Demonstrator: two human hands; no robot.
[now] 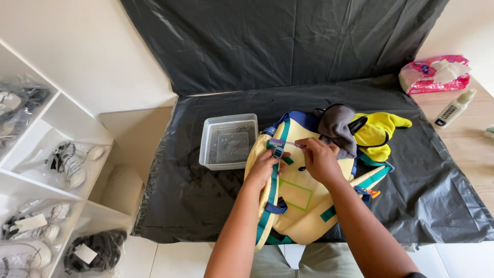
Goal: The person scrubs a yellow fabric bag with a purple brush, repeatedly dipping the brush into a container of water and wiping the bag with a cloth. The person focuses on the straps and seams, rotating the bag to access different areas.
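A pale yellow backpack (303,206) with teal and blue straps lies on the black plastic sheet (206,195) before me. My left hand (263,167) grips its teal shoulder strap near the buckle. My right hand (320,158) holds a purple toothbrush (283,142), whose bristle end rests on the strap by the buckle. A grey cloth (335,128) lies over the top of the backpack. Yellow rubber gloves (378,133) lie just beyond it to the right.
A clear plastic tub (229,141) of water stands left of the backpack. A pink tissue pack (435,74) and a small white bottle (455,107) lie on the wooden table at right. White shelves (46,170) with bagged shoes stand at left.
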